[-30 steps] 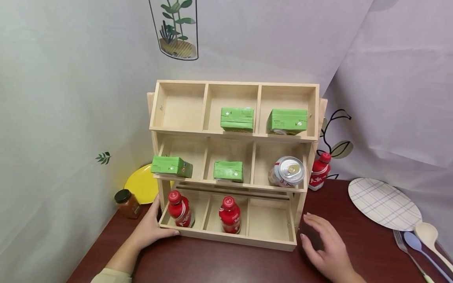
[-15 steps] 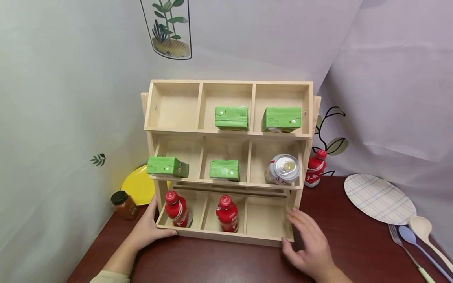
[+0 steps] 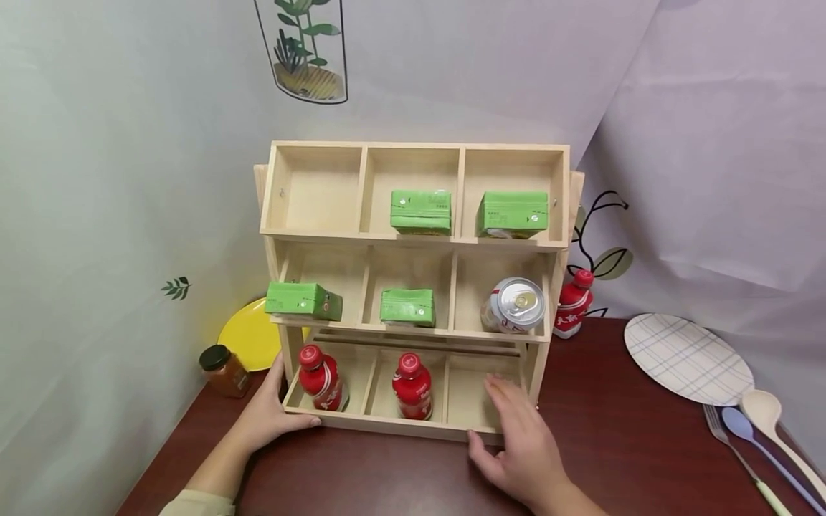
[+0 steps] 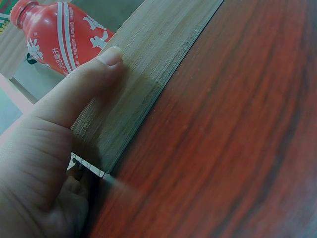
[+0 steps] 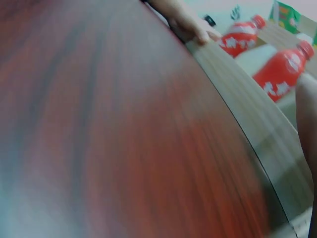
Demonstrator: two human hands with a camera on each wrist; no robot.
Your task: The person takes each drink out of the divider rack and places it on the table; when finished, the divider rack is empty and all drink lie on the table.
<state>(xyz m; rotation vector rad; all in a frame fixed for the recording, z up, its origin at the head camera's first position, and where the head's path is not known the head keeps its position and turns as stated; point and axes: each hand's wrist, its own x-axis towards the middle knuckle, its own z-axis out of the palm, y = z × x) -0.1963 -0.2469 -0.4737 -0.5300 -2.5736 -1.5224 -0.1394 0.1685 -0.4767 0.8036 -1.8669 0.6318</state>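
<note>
A three-tier wooden rack (image 3: 387, 426) with divided compartments stands on the dark table. My left hand (image 3: 266, 417) grips its bottom left corner. In the left wrist view the thumb (image 4: 84, 87) lies on the front board and the other fingers go round the side. My right hand (image 3: 521, 448) is over the bottom right compartment, fingers loosely extended and holding nothing, thumb near the front board. Two red bottles stand in the bottom tier, one at left (image 3: 323, 383) and one in the middle (image 3: 413, 390). A silver drink can (image 3: 514, 308) sits in the middle tier's right compartment.
Green cartons stand in the middle tier (image 3: 408, 307) and top tier (image 3: 421, 211). A jar (image 3: 224, 373) and yellow plate (image 3: 248, 337) lie left. Right are another red bottle (image 3: 573, 304), a checked oval plate (image 3: 687, 358), a fork (image 3: 736, 451) and spoons (image 3: 764, 416).
My right hand has moved left from beside the rack to over its bottom right compartment. The left hand keeps its grip on the corner. The head view has shifted slightly.
</note>
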